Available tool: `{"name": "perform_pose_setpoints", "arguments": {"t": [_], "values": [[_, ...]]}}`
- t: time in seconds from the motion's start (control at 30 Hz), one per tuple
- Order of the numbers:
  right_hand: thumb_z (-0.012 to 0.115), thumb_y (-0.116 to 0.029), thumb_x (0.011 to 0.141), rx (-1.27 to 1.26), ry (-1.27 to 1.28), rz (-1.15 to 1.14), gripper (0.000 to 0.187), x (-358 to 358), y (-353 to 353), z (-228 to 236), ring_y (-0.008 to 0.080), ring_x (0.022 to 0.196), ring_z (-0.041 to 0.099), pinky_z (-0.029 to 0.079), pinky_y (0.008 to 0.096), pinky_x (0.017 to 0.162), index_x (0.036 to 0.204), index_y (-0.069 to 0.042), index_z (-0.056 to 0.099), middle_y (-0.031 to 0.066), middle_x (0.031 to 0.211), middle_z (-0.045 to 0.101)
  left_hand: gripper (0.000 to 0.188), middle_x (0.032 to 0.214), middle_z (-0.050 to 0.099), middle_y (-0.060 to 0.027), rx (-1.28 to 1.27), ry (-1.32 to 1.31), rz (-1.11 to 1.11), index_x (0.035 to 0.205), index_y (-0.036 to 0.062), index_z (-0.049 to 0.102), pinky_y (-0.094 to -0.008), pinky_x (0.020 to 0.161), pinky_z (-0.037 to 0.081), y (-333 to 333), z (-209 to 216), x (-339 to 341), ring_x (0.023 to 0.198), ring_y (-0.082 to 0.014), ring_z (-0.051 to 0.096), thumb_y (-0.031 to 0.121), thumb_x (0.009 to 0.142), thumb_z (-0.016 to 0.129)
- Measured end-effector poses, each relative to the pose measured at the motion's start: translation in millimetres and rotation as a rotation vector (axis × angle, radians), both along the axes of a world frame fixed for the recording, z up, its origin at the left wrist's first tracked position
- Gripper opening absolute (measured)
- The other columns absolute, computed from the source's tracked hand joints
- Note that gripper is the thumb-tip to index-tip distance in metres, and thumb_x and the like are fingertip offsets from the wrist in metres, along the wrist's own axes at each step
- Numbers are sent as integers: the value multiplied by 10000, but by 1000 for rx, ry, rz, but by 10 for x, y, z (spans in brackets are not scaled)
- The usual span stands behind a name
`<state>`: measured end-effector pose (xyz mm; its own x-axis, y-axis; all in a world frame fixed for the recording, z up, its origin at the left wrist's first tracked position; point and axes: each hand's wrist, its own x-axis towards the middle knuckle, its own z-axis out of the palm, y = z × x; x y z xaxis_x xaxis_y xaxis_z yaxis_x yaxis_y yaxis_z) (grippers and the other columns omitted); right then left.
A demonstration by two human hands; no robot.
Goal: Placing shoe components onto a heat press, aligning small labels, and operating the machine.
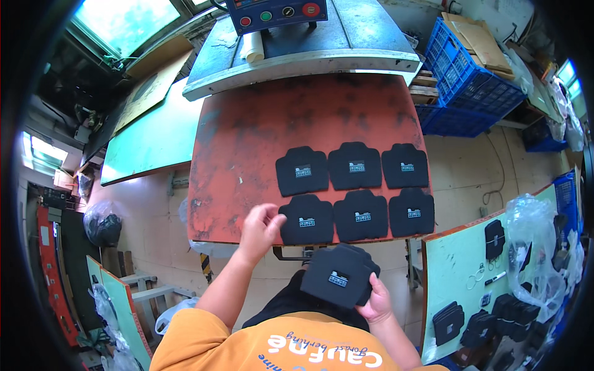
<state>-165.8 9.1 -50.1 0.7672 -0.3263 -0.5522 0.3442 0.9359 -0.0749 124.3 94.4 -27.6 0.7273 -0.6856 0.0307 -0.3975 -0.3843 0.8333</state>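
My right hand [375,300] grips a small stack of flat black panels [328,266] with notched tops, holding it by the right edge in front of my body. The top one carries a pale printed mark. On the red board [247,154], several matching panels lie flat in two rows. My left hand [260,232] is at the left edge of the near-left panel [306,221], its fingers bent and slightly apart. Nothing shows between them. Whether the fingertips touch that panel is hard to tell.
Beyond the board stands a machine bed with a control box [278,15] and a paper roll [252,47]. Blue crates [470,74] are stacked at the far right. A green side table [442,284] holds more black pieces and plastic bags [535,247]. Another green table [151,139] is at left.
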Motion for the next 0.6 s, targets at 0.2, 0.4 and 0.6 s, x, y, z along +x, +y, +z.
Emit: {"name": "perform_pose_setpoints", "arguments": {"t": [0.2, 0.4, 0.6], "values": [[532, -180, 912, -80, 8, 16, 396, 552, 39, 52, 271, 1160, 505, 399, 460, 986, 1286, -79, 448, 105, 1264, 517, 141, 760, 620, 8, 8, 675, -127, 891, 9, 635, -190, 623, 467, 277, 311, -165, 692, -45, 556, 51, 775, 703], [474, -260, 941, -57, -6, 32, 390, 858, 82, 17, 284, 1169, 494, 387, 473, 1000, 1280, -68, 455, 117, 1270, 508, 79, 700, 588, 9, -186, 534, 284, 862, 36, 601, -162, 450, 393, 313, 130, 1131, 512, -30, 493, 31, 799, 648], [406, -278, 967, 71, 9, 21, 398, 1176, 212, -62, 292, 1172, 489, 386, 465, 998, 1286, -43, 441, 119, 1282, 496, 95, 692, 588, 13, -61, 454, 316, 867, 40, 583, -161, 419, 379, 228, -213, 1673, 500, -32, 499, 82, 819, 654]]}}
